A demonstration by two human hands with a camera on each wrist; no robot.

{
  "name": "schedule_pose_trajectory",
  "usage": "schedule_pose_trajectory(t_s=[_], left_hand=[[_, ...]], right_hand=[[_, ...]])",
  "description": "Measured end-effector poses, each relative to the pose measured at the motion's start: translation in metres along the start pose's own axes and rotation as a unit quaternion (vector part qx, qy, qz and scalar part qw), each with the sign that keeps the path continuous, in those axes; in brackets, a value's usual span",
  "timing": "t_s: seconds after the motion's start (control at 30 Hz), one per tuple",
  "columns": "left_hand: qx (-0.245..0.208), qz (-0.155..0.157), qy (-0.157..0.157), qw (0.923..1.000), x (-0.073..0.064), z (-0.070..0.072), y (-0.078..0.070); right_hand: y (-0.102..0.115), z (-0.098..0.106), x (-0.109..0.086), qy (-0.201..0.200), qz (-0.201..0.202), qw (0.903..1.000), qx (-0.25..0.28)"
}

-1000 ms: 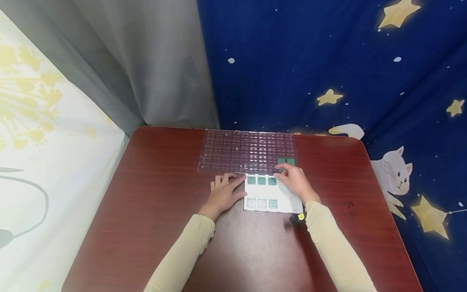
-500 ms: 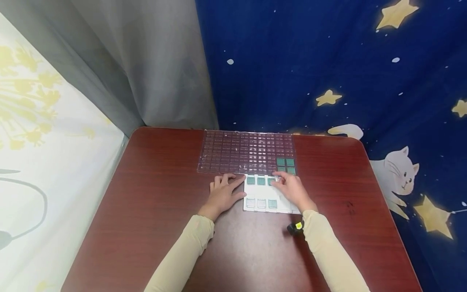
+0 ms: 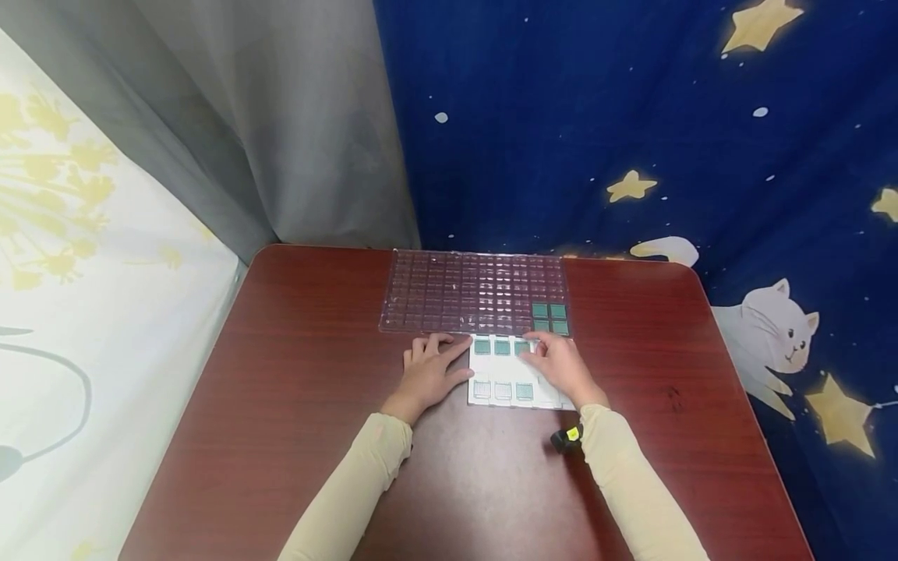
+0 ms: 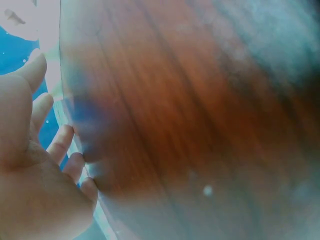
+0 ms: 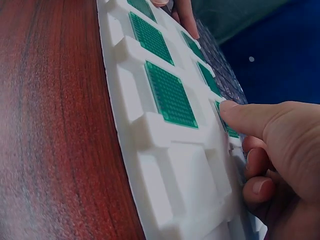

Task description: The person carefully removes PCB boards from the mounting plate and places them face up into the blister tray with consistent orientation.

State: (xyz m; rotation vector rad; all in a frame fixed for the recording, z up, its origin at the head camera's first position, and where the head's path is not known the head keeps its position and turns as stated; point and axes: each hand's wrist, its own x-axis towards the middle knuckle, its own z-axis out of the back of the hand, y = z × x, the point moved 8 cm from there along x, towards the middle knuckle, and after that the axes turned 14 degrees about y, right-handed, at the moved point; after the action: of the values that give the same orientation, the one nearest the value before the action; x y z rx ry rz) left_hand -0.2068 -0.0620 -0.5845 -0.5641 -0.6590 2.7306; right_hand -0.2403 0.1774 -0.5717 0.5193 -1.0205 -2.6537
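Note:
In the head view a white tray point(image 3: 501, 369) lies on the table, with two rows of square green pieces in its pockets. My left hand point(image 3: 429, 375) rests at its left edge, fingers spread, thumb and index finger touching the rim; the left wrist view shows the same hand point(image 4: 45, 165) from the palm side. My right hand point(image 3: 563, 365) is over the far row and pinches a green square piece point(image 5: 229, 131) in its pocket. In the right wrist view its thumb point(image 5: 247, 117) lies on that piece, other fingers curled below; the index fingertip is hidden there.
Behind the white tray is a clear plastic tray point(image 3: 449, 290) with many small compartments, several green squares point(image 3: 549, 319) in its near right corner. The reddish-brown table point(image 3: 316, 351) extends around both. Grey and blue curtains point(image 3: 519, 156) hang behind the table.
My right hand has moved slightly left and down from beside the clear tray onto the third piece of the far row, uncovering the green squares behind. My left hand has stayed put.

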Motion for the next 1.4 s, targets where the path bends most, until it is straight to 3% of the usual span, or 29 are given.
schedule_pose_trajectory(t_s=[0.5,0.97,1.4], left_hand=[[0.004,0.003,-0.001,1.0000,0.001,0.003,0.000],[0.001,0.006,0.000,1.0000,0.000,0.003,0.000],[-0.004,0.002,0.003,1.0000,-0.001,0.001,-0.001]], right_hand=[[0.002,-0.003,0.004,0.005,-0.009,0.9991,-0.042],[0.001,-0.003,0.003,0.004,0.005,0.9996,-0.027],[-0.003,0.022,0.006,-0.009,-0.008,0.9998,-0.014]])
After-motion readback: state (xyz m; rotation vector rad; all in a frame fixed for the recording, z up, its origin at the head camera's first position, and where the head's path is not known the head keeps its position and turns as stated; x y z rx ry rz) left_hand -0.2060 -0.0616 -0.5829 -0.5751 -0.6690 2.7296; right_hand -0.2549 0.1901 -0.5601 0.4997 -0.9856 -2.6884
